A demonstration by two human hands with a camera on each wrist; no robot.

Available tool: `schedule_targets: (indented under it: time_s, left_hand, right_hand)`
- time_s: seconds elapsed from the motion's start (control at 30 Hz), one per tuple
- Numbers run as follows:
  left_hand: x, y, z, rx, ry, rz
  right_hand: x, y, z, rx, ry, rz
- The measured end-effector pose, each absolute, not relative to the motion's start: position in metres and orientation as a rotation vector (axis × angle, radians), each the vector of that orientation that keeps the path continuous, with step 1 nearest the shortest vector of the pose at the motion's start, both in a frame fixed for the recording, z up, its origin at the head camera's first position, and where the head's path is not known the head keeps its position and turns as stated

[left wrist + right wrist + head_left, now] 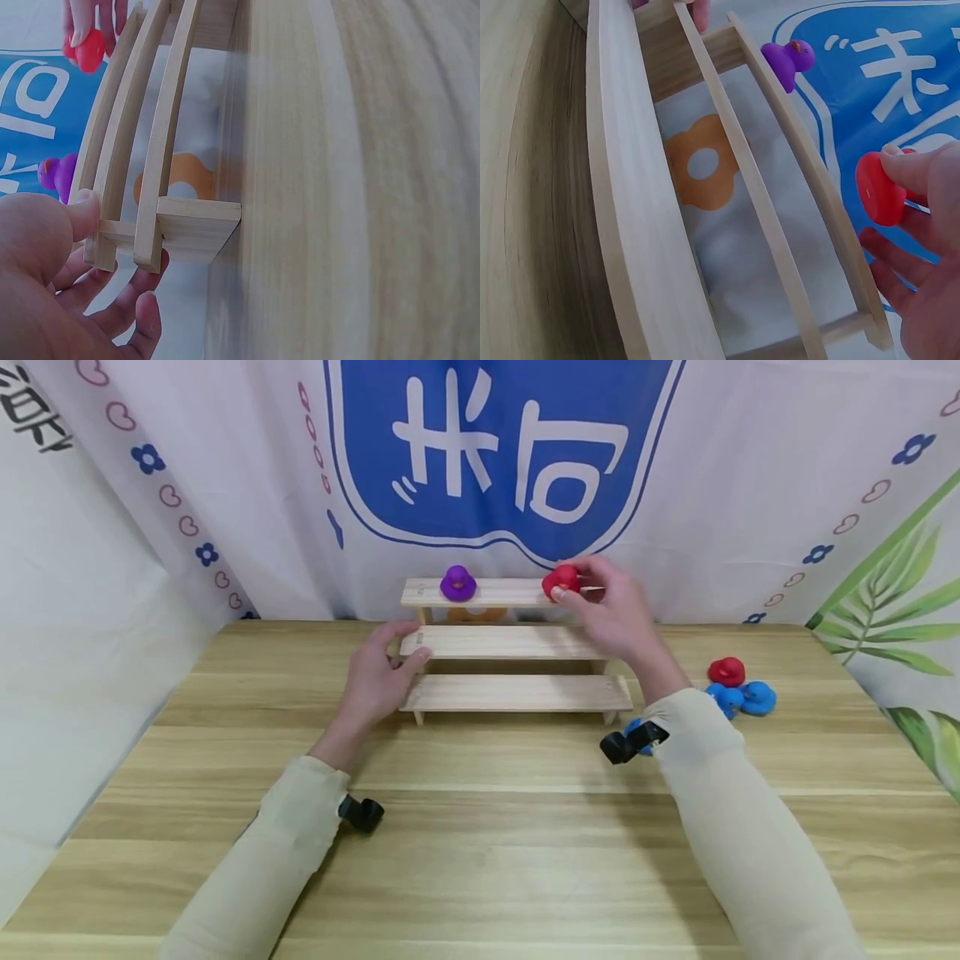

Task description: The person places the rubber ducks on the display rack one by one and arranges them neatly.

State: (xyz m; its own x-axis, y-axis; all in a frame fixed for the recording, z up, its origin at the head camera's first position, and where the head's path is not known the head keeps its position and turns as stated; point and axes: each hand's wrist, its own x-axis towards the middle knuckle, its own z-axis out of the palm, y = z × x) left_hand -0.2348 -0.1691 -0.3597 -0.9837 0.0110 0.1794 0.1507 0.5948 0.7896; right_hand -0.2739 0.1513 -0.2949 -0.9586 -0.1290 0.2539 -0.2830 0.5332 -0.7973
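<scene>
A three-tier wooden shelf (517, 693) stands toward the back of the table. My left hand (378, 672) grips the left end of its middle tier, and in the left wrist view the thumb lies above the slats with fingers curled beneath. My right hand (611, 610) pinches a red rubber duck (562, 581) at the right part of the top tier. In the right wrist view this red duck (879, 189) is held between thumb and fingers, its flat base turned toward the shelf. A purple rubber duck (458, 583) sits on the top tier's left part.
On the table (480, 860) to the right, another red duck (727, 672) lies beside several blue ducks (758, 697). One blue duck (633, 727) is partly hidden behind my right wrist camera. A white curtain (255, 510) with a blue printed emblem hangs right behind the shelf.
</scene>
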Motion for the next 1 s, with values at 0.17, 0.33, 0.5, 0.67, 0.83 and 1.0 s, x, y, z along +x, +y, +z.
schedule_targets:
  time_s: [0.17,0.33,0.5,0.67,0.83,1.0]
  left_hand:
    - [-0.236,-0.166,-0.358,-0.136,-2.663,-1.353]
    - [-0.235,-0.165,-0.358,-0.140,-2.660,-1.357]
    - [-0.234,-0.167,-0.357,-0.122,-2.668,-1.343]
    - [-0.234,-0.168,-0.357,-0.115,-2.676,-1.335]
    - [-0.234,-0.168,-0.357,-0.114,-2.676,-1.332]
    - [-0.233,-0.167,-0.357,-0.112,-2.676,-1.336]
  right_hand:
    - [-0.277,0.143,-0.291,0.313,-2.672,1.392]
    - [-0.281,0.139,-0.292,0.305,-2.703,1.369]
    - [-0.287,0.131,-0.293,0.301,-2.713,1.355]
    - [-0.289,0.128,-0.293,0.259,-2.728,1.366]
    - [-0.288,0.124,-0.295,0.222,-2.763,1.355]
    - [-0.289,0.124,-0.296,0.204,-2.777,1.316]
